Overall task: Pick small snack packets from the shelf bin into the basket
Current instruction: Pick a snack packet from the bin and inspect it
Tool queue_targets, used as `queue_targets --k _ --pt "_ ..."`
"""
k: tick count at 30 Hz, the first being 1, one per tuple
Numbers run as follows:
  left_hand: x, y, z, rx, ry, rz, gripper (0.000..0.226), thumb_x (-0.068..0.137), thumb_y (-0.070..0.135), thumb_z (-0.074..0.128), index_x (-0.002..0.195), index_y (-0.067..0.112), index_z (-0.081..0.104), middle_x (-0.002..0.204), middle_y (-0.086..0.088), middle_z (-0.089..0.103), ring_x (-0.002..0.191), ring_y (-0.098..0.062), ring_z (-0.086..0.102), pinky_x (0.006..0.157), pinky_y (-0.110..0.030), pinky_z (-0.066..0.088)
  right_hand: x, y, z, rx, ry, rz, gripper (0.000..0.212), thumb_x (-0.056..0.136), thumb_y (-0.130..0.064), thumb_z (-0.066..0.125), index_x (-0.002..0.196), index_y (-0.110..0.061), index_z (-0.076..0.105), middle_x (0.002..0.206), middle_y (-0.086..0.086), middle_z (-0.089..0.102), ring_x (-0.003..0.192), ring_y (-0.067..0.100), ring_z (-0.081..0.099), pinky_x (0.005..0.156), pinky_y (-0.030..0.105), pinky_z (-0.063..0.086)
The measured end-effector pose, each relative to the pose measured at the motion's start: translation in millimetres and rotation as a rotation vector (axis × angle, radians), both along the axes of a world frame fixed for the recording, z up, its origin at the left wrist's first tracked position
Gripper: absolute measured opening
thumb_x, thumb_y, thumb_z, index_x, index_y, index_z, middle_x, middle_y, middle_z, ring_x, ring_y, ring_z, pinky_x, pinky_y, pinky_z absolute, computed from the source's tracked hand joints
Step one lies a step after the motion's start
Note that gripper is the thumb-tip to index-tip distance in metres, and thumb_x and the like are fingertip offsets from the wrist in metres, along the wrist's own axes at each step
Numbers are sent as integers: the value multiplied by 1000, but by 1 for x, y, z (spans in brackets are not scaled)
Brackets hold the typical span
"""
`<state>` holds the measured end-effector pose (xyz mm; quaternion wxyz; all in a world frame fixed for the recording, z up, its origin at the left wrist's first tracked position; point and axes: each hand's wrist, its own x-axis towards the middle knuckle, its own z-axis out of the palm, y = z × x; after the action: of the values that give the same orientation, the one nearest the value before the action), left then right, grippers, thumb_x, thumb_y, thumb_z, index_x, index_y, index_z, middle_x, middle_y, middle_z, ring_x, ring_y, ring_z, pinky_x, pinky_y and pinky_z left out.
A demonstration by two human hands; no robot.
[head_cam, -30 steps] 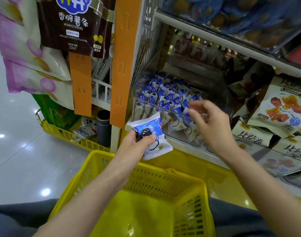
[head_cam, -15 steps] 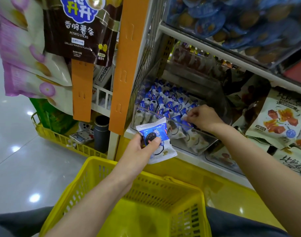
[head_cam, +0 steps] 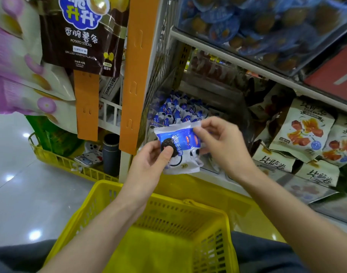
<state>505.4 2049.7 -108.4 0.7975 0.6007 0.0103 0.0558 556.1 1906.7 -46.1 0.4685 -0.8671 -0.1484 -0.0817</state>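
Note:
My left hand (head_cam: pixel 147 164) grips a blue-and-white snack packet (head_cam: pixel 168 136), thumb pressed on its cookie picture. My right hand (head_cam: pixel 221 142) pinches the top edge of a second, matching packet (head_cam: pixel 194 141) and holds it against the first one. Both packets hang above the far rim of the yellow basket (head_cam: pixel 141 192), whose visible bottom holds nothing. Behind the hands, the clear shelf bin (head_cam: pixel 150 125) is filled with several more blue packets (head_cam: pixel 174 111).
An orange post (head_cam: pixel 137 75) and a hanging potato-stick bag (head_cam: pixel 80 36) stand left of the bin. Beige snack bags (head_cam: pixel 302 131) lie to the right. A shelf of blue cups (head_cam: pixel 257 22) overhangs the bin. Another yellow basket (head_cam: pixel 56 158) sits on the floor at left.
My right hand reached into the bin, took a packet and drew it back to the one in my left hand. My left hand stayed in place with its packet.

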Motion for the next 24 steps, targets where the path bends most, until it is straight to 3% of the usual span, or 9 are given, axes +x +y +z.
queue_targets --k 3,5,7,9,12,16,18,21,24 --pt "-2 2 -3 -6 26 -7 34 79 41 53 109 26 56 103 5 63 85 10 59 74 -8 45 -9 4 -11 112 173 29 10 91 -17 56 83 -14 61 81 5 71 66 7 67 55 22 55" --pt "-2 3 -5 -122 110 -55 50 73 46 53 119 25 50 114 0 64 99 -5 63 86 -24 50 -14 7 -15 246 297 46 12 94 -15 52 87 -9 59 84 9 71 66 8 68 54 20 54" --pt "-3 4 -4 -185 179 -136 54 74 46 52 123 20 50 109 -2 70 94 -15 68 84 -32 55 -18 7 -16 308 371 67 21 98 -22 44 100 -8 59 90 8 72 71 11 69 57 20 54" --pt "-4 4 -3 -164 209 -207 52 76 46 51 118 15 57 99 -1 73 84 -14 70 71 -27 58 -22 6 -17 307 411 113 31 99 -33 36 107 -15 59 92 0 73 79 10 70 62 18 54" --pt "-4 2 -5 -87 241 -179 48 77 47 54 116 19 59 98 1 73 80 -9 69 63 -23 55 -30 3 -19 251 389 159 16 95 -33 46 101 -26 59 88 -15 72 84 2 68 65 15 54" --pt "-4 0 -7 3 268 -108 43 78 46 61 117 31 53 111 5 66 101 -10 63 79 -26 48 -32 1 -21 142 250 108 21 84 -15 65 97 -31 60 99 -8 69 84 6 68 67 22 57" --pt "-3 -1 -7 4 276 -83 41 81 43 62 118 29 52 112 3 65 102 -10 61 80 -29 48 -34 0 -20 165 231 88 20 83 -11 67 94 -27 62 93 -4 72 79 9 68 63 23 57" --pt "0 0 -4 -91 312 -58 29 90 36 54 116 24 53 113 -4 66 104 -19 63 93 -46 49 -30 -4 -14 221 248 55 14 82 -7 66 90 -18 63 76 -4 72 64 9 67 55 24 56" --pt "4 3 -5 -112 291 -12 23 94 25 50 116 20 51 112 -6 66 101 -22 65 95 -47 48 -14 -16 1 280 213 -23 12 82 -8 67 93 -12 63 74 -1 70 56 10 64 49 17 49"
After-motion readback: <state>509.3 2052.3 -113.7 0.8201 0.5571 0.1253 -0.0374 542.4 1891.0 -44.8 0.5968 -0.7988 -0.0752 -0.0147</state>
